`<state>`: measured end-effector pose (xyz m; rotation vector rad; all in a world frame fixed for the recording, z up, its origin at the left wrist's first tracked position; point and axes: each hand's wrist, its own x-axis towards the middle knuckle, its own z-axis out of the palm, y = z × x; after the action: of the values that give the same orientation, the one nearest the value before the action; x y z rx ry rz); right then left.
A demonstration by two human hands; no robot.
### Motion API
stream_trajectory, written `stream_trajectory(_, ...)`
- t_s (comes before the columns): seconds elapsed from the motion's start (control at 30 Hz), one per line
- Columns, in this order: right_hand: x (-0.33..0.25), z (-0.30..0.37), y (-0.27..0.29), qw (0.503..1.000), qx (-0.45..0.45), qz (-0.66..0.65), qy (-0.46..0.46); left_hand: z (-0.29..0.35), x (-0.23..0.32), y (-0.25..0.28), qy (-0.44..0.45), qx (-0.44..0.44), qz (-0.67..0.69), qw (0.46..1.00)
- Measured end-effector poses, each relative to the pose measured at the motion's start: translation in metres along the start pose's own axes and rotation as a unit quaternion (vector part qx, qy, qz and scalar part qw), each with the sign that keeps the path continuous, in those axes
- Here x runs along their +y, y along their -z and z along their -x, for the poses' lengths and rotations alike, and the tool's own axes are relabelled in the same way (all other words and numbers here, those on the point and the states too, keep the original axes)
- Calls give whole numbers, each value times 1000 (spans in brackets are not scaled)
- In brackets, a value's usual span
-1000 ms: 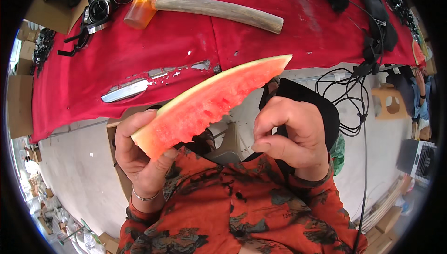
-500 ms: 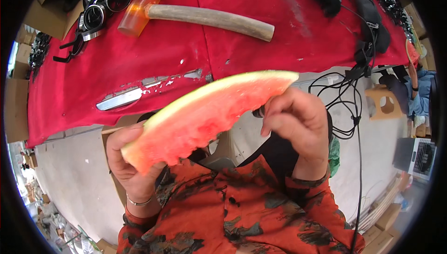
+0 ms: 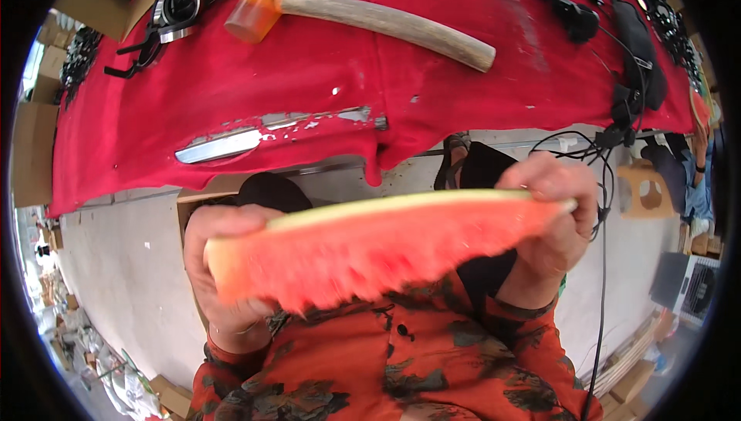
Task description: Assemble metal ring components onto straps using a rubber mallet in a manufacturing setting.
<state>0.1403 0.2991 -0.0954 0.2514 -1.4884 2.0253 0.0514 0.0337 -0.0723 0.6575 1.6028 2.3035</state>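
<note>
A long watermelon slice [image 3: 378, 247] is held level in front of my chest, rind edge up toward the table. Its lower red edge is ragged, as if bitten. My left hand [image 3: 231, 263] grips the left end, thumb over the rind side and fingers beneath. Around the pointed right end my right hand [image 3: 559, 213] is closed, with the tip showing between its fingers. Both hands are a little blurred.
A red-covered table [image 3: 293, 112] lies ahead, its cloth torn near the front edge. On it are a mallet [image 3: 386, 23] with a wooden handle, black goggle-like gear [image 3: 185, 4] and a black pouch [image 3: 641, 50]. Black cables [image 3: 602, 267] hang at the right. Farther right sits another person [image 3: 698, 182].
My right hand has moved from beside the slice to gripping its right end. The slice has swung from a slant to nearly level and dropped closer to my chest.
</note>
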Motion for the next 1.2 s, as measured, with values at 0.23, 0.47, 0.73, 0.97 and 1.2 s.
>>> stream_trajectory(0.23, -60, -24, 8, 924, -369, -93, 34, -10, 67, -10, -38, -287, 29, 957)
stream_trajectory(0.47, -50, -4, -25, 984, -144, -53, 89, -21, 52, -10, -53, -304, 60, 949)
stream_trajectory(0.73, -41, -30, 5, 967, -213, -139, -13, -26, 39, -1, 70, -326, 141, 932)
stream_trajectory(0.97, -35, -7, 33, 938, -269, -219, 1, -26, 43, -38, -113, -206, 69, 970)
stream_trajectory(1.2, -29, -24, -5, 984, -70, -162, -11, -44, 89, -35, 339, -271, 134, 891)
